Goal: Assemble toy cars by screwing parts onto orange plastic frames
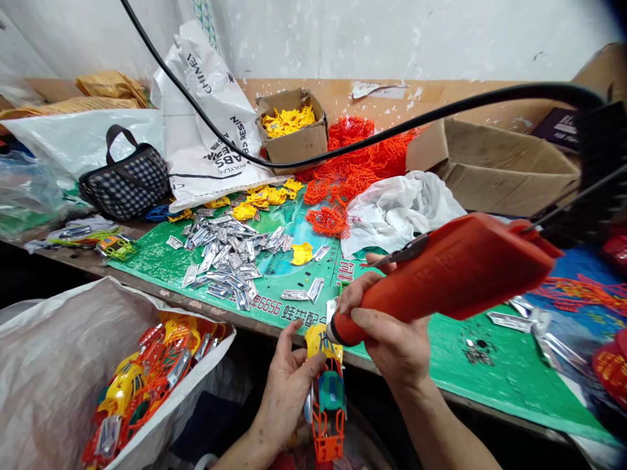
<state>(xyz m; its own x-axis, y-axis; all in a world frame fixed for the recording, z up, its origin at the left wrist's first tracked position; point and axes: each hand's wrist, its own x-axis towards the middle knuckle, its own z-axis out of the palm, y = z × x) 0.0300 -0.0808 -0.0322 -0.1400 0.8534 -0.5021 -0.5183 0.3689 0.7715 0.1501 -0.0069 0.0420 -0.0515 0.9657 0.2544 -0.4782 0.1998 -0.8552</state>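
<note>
My left hand (289,385) is closed on a toy car body (329,418) with an orange lattice frame, a yellow end piece and a green block in its middle. My right hand (392,333) grips a red electric screwdriver (450,271) that has a black lever along its top. Its black nose rests at the yellow end of the toy; the bit itself is hidden. Just beyond the hands, a single yellow plastic part (302,253) lies near a heap of silver strips (230,254) on the green mat (274,313).
A black cable (304,160) arches across the view. At the back stand a box of yellow parts (291,147), orange lattice pieces (337,176) and a cardboard box (509,170). At the lower left, a white sack (59,352) holds several similar toys. A checked bag (125,179) sits behind it.
</note>
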